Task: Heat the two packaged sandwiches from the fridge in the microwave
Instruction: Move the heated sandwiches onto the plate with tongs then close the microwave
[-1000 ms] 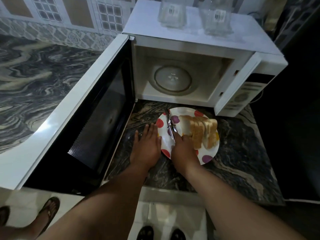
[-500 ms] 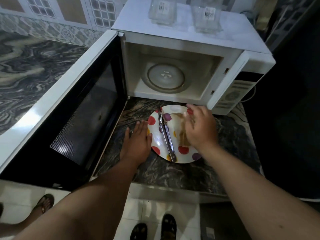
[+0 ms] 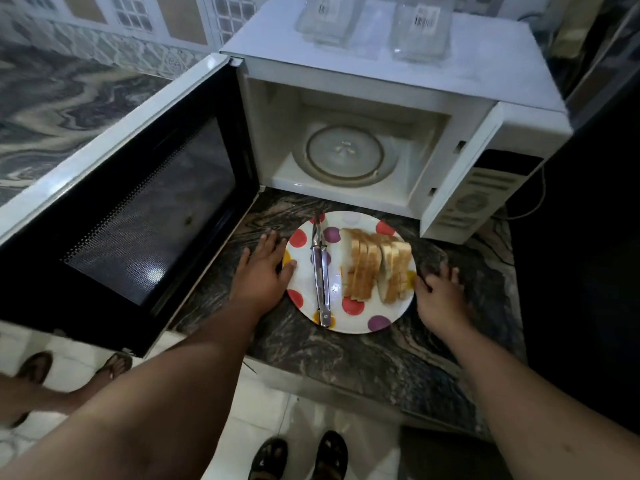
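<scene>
flanking the spotted plate on the bench, left hand touches its rim, fingers straight; right hand sits loose beside. sandwiches and tongs run toward the open microwave.

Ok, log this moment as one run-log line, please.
left hand at plate left rim | right hand at right rim | sandwiches, tongs on plate | microwave open, turntable bare

Two sliced sandwiches side by side on a spotted plate before the open, white microwave
</scene>
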